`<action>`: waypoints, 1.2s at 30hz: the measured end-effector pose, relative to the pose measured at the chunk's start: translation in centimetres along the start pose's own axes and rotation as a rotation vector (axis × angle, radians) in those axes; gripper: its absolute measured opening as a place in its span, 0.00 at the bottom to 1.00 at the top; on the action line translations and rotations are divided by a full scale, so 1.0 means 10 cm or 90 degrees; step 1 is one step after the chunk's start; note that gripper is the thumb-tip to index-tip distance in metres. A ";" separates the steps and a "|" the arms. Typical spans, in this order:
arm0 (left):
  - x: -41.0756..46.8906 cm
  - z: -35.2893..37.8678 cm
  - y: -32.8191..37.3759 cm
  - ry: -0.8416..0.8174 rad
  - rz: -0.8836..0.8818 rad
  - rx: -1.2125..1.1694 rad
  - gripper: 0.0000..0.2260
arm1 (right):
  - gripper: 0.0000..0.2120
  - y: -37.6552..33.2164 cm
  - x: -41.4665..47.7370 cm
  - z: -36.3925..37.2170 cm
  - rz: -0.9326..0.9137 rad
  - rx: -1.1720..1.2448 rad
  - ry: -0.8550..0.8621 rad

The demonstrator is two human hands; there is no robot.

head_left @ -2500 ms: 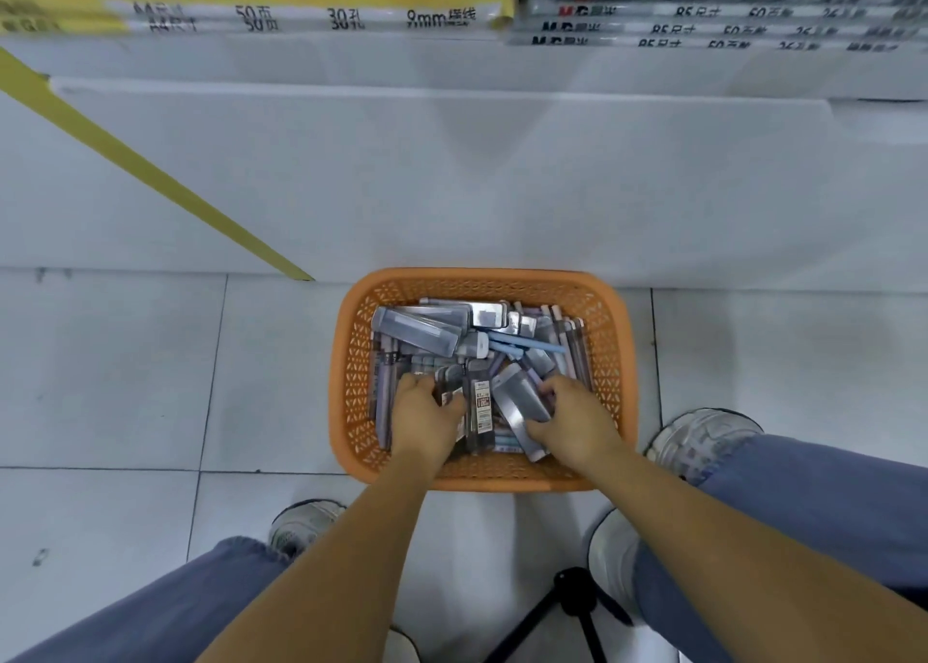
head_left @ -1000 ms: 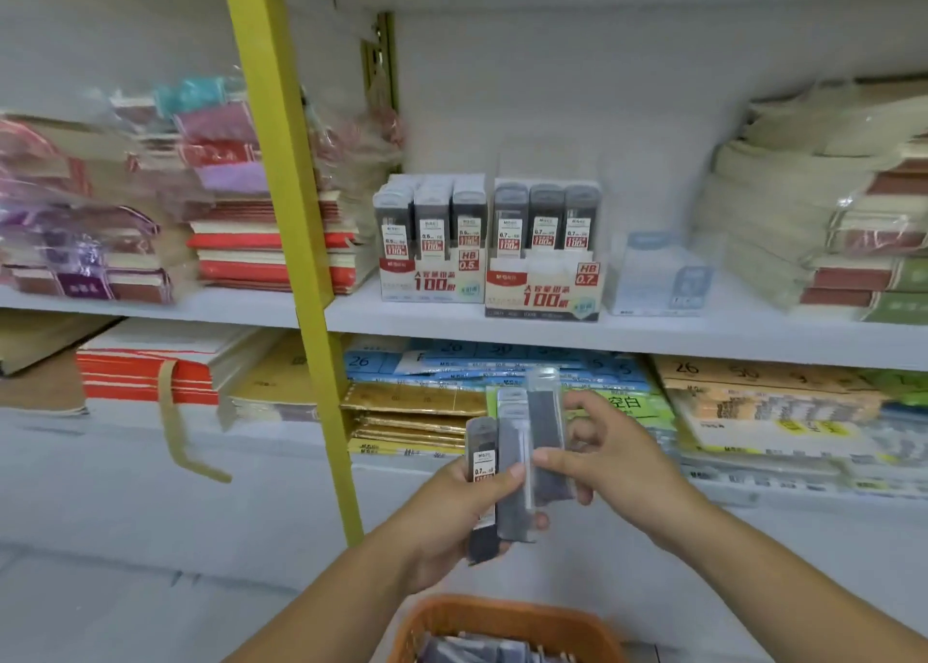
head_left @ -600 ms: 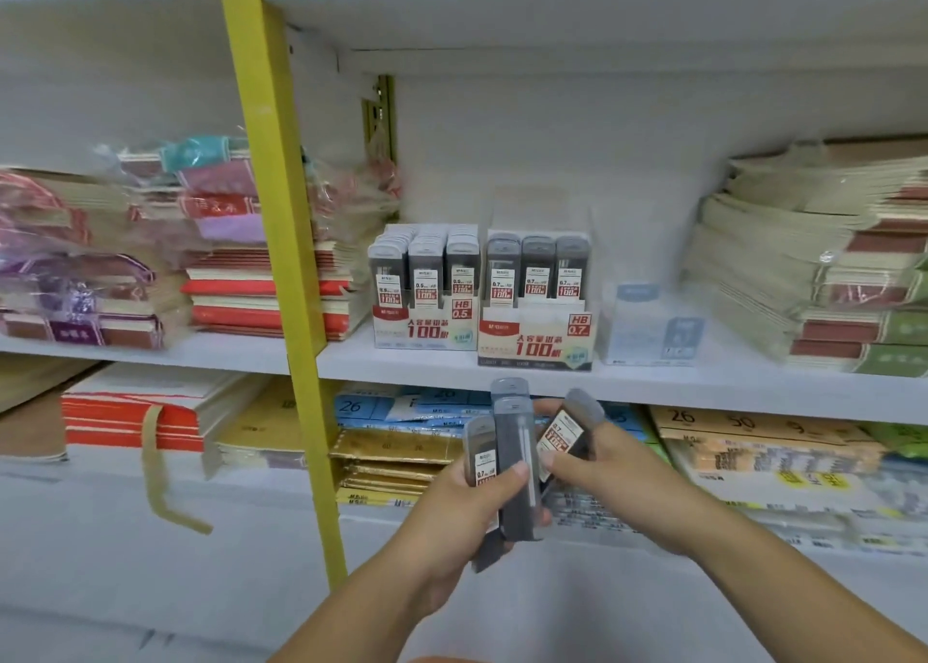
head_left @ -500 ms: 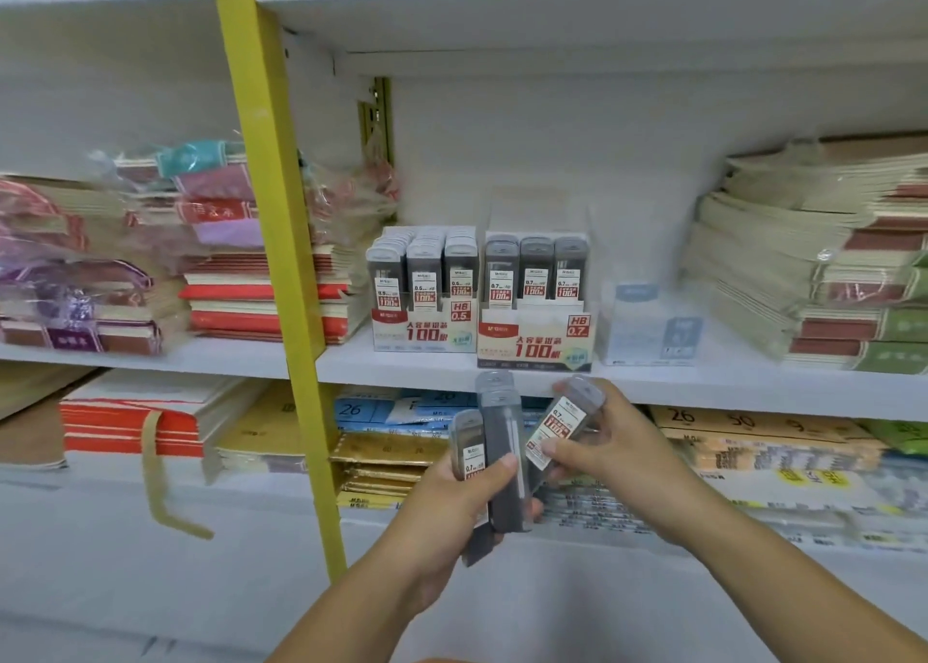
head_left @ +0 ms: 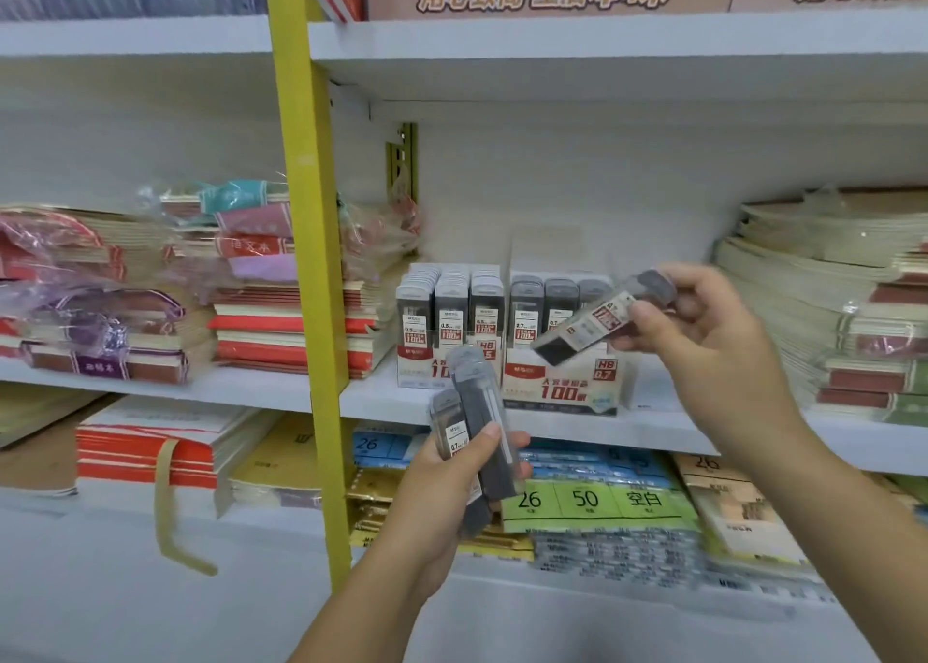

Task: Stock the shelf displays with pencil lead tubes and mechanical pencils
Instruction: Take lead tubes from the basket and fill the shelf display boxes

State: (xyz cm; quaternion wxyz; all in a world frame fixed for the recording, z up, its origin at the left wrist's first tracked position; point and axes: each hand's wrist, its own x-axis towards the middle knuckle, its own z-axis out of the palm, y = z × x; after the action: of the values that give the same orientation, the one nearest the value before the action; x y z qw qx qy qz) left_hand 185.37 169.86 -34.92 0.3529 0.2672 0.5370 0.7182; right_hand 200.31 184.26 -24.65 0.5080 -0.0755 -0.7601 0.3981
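I am watching one flat grey plastic pencil lead tube [head_left: 597, 322] with a white and red label, lying tilted in the right hand [head_left: 703, 333]. Thumb and fingers are pinching its capped upper end, and its dark lower end is pointing down toward the left hand [head_left: 447, 497]. The tube is hanging just in front of the white and red cardboard display box marked HB 0.7 [head_left: 562, 386], which is standing behind the right hand's fingers. The left hand, lower and apart from the right, is gripping a bunch of similar grey lead tubes [head_left: 484, 411] upright, with the thumb pressing across them. Just beyond that bunch, a second white display box marked 0.5 [head_left: 417, 366] is sitting full of tubes on the white shelf board [head_left: 251, 391]. A yellow metal upright [head_left: 306, 260] is standing left of the left hand.
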 end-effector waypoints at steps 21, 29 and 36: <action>0.23 -0.25 0.06 -0.020 0.045 0.003 0.15 | 0.12 0.28 0.51 0.59 -0.109 -0.449 -0.053; 0.10 -0.13 0.05 -0.027 0.042 0.053 0.07 | 0.12 0.32 -0.12 0.68 0.183 0.012 -0.210; -0.02 -0.07 0.07 -0.067 0.021 0.090 0.21 | 0.09 0.32 -0.13 0.54 0.204 0.075 -0.250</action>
State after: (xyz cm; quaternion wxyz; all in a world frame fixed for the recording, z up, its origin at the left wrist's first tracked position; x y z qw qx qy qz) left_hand 184.79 169.16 -34.49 0.3491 0.3380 0.5627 0.6688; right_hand 195.53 182.90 -28.60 0.2848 -0.0862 -0.7981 0.5239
